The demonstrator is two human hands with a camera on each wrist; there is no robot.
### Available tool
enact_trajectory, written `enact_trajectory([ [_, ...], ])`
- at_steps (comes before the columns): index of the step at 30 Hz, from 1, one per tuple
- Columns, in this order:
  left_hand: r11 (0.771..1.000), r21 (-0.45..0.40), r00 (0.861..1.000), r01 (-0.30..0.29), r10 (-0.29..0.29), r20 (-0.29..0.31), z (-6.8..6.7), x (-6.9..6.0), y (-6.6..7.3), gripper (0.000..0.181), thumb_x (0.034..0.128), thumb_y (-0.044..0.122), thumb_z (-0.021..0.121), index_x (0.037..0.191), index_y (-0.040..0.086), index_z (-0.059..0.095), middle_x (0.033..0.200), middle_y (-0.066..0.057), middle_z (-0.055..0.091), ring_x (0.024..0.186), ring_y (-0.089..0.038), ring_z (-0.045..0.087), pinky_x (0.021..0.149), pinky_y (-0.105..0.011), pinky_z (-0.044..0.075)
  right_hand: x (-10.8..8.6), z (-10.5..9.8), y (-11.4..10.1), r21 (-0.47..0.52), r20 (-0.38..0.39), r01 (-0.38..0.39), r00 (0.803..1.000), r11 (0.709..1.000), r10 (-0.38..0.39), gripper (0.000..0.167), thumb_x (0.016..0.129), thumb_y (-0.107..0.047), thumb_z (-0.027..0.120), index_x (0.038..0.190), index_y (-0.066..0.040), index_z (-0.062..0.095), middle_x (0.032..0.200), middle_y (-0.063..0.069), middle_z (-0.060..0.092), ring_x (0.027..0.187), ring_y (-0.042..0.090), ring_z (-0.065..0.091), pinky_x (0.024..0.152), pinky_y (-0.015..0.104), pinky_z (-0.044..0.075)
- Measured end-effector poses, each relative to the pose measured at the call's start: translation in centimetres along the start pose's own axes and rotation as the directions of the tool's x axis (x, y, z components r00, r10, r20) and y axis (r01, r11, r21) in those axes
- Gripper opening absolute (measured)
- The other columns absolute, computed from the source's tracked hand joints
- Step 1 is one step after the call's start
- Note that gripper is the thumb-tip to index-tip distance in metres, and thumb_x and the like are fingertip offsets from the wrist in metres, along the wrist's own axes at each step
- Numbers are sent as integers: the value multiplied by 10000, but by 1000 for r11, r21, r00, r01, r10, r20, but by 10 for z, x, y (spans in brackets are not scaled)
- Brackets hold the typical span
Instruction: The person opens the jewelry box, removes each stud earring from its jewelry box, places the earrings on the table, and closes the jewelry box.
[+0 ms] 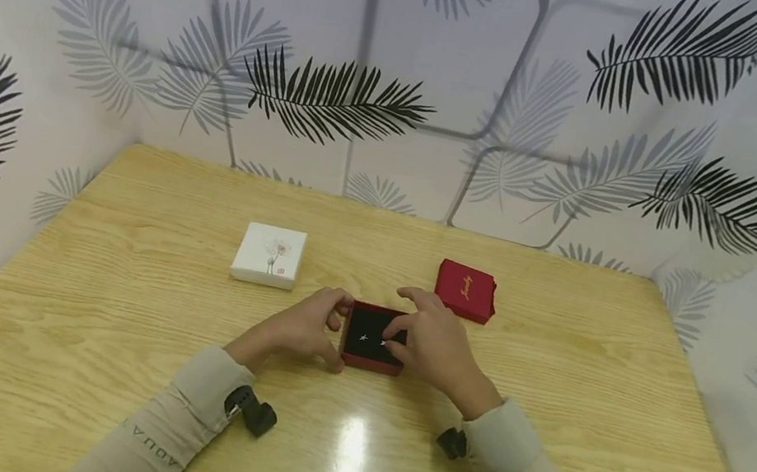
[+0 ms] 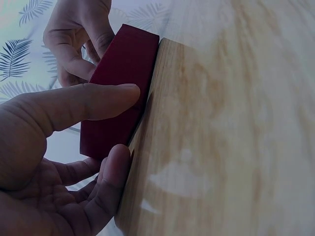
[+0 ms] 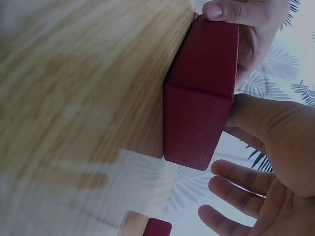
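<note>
A red jewelry box (image 1: 372, 365) sits uncovered on the table, its black lining facing up. On the lining lies a small silver star-shaped stud (image 1: 364, 338). My left hand (image 1: 307, 324) holds the box at its left side; in the left wrist view the thumb (image 2: 108, 101) lies along the red wall. My right hand (image 1: 439, 345) reaches over the box's right edge, thumb and forefinger pinching a second small silver stud (image 1: 383, 343), mostly covered by the fingertips. From the right wrist, the other fingers (image 3: 236, 184) are spread and the box wall (image 3: 197, 123) hides the studs.
Behind the right hand lies a red lid (image 1: 464, 290) with gold lettering. A white box (image 1: 268, 255) printed with a flower stands at the back left. The wooden table (image 1: 113, 292) meets a leaf-patterned backdrop (image 1: 422, 68) along its far edge.
</note>
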State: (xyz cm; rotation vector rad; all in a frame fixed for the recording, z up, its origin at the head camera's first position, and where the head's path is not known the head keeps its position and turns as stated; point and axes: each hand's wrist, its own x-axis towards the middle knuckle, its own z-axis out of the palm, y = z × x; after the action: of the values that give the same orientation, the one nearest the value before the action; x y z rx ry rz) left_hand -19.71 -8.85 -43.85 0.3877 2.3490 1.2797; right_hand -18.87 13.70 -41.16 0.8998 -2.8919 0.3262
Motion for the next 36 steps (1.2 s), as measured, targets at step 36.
enact_trajectory([
  [36,1000,25,1000,-2,2,1,0,-1,2,901,651,50,903,1419,17,433,1347,-148,488,1110,-248,528,984,-412,484,4,-2,-6,-227,53,110,994,968,-100,56,793,-283,840,843,-265,821,1365,55,621,1251,230,568,947,414,537],
])
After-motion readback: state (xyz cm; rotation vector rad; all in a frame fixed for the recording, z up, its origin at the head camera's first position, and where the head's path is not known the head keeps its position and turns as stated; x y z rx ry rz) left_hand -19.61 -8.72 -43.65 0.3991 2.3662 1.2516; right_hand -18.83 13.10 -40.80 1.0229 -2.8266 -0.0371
